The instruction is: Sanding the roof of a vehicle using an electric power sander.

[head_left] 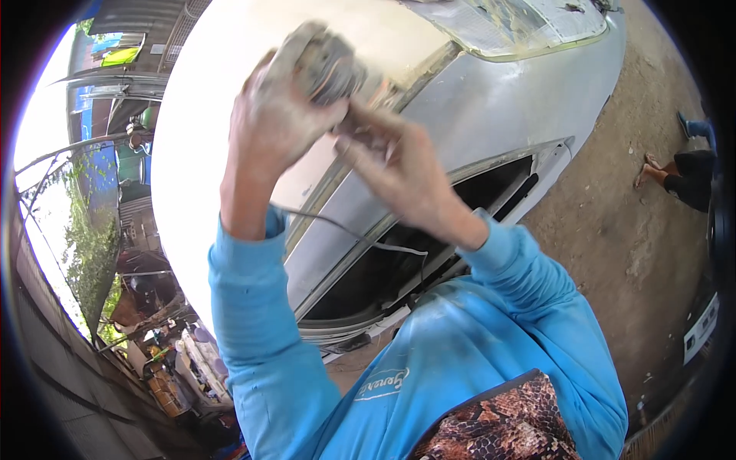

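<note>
Raised over the car's pale roof, my left hand (280,119) is closed round a dusty grey power sander (337,73) with a thin orange line on its body. The sander is tilted up and partly blurred. My right hand (402,169) is close beside it, fingers curled and fingertips at the sander's lower edge. Motion blur hides what those fingers pinch, if anything. A dark cord (345,228) runs from near my left wrist across the car's side towards my body. Below my hands is the car's grey side (506,123), with a dark open window (360,272).
The car's windshield (521,23) has a pale, dusty covering, at the top. Bare dirt ground (590,230) stretches to the right, where another person's legs (667,172) show. Left of the car are piled clutter (172,376) and metal sheeting (54,330).
</note>
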A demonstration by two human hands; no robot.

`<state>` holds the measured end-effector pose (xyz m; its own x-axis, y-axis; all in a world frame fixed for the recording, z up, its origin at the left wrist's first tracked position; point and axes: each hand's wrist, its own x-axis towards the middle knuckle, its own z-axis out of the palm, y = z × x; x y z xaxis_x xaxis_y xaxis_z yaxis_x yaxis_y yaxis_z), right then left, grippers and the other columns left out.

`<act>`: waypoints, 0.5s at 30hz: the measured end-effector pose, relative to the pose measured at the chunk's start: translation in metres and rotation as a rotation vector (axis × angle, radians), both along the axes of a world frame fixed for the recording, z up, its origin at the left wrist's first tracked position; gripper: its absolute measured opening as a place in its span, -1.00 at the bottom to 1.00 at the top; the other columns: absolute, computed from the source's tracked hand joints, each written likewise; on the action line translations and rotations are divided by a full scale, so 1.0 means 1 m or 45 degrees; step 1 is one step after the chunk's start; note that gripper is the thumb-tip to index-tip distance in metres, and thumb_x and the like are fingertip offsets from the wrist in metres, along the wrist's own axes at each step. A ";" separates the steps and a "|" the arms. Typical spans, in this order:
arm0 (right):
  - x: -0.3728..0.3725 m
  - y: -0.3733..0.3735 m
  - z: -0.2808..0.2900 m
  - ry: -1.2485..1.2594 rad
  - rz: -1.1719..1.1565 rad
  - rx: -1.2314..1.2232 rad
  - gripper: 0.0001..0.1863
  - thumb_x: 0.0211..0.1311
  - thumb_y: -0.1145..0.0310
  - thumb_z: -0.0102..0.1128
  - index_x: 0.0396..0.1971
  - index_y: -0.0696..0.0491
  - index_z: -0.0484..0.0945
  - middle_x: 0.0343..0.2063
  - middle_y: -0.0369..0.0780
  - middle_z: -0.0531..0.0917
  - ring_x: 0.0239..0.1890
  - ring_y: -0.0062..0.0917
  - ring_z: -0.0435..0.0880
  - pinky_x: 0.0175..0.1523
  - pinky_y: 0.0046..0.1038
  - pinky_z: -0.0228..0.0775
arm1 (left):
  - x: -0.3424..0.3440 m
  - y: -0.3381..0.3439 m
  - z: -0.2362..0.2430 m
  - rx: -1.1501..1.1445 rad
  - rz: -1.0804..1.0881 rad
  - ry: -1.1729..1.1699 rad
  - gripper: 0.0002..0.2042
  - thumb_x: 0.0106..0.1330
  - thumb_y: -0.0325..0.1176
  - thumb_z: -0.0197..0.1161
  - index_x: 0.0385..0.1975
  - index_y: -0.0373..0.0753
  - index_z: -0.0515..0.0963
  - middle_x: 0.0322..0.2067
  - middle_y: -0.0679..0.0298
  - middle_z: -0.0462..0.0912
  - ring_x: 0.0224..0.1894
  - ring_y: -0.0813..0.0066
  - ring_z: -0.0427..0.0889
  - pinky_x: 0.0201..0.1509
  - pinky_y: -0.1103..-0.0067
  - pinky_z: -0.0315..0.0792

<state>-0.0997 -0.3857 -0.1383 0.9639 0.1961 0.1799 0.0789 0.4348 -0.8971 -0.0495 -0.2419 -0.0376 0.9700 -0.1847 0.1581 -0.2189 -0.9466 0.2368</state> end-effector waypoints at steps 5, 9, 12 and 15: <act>-0.059 0.041 0.009 -0.037 0.265 -0.018 -0.59 0.24 0.40 0.23 0.02 0.30 0.47 -0.29 0.03 0.65 -0.26 -0.21 0.69 -0.10 -0.25 0.53 | -0.085 0.043 0.011 -0.233 0.202 0.032 -0.20 -0.02 -0.55 0.49 0.36 -0.14 0.41 0.07 0.05 0.63 0.11 0.18 0.67 0.17 0.36 0.62; -0.071 0.062 0.012 -0.213 0.522 -0.307 -0.38 0.23 0.33 0.28 0.23 0.32 0.37 -0.05 0.16 0.60 -0.01 0.00 0.63 0.13 -0.11 0.48 | -0.139 0.083 0.010 -0.375 0.522 0.102 -0.17 0.04 -0.59 0.46 0.42 -0.23 0.30 0.18 -0.02 0.56 0.19 0.15 0.61 0.25 0.36 0.57; -0.085 0.092 0.028 -0.503 0.275 -0.263 -0.26 0.25 0.23 0.28 0.32 0.35 0.27 0.25 0.28 0.33 0.31 0.15 0.35 0.41 -0.03 0.22 | -0.169 0.108 0.014 -0.406 0.675 0.039 -0.12 0.16 -0.53 0.46 0.49 -0.26 0.13 0.20 -0.05 0.53 0.21 0.19 0.58 0.26 0.38 0.53; -0.089 0.123 0.055 -0.560 0.331 -0.362 -0.20 0.28 0.14 0.25 0.37 0.32 0.21 0.35 0.34 0.16 0.38 0.24 0.23 0.49 0.02 0.09 | -0.189 0.116 0.020 -1.138 0.810 0.046 -0.14 0.34 -0.30 0.43 0.53 -0.26 0.01 0.25 -0.02 0.47 0.23 0.20 0.55 0.25 0.40 0.52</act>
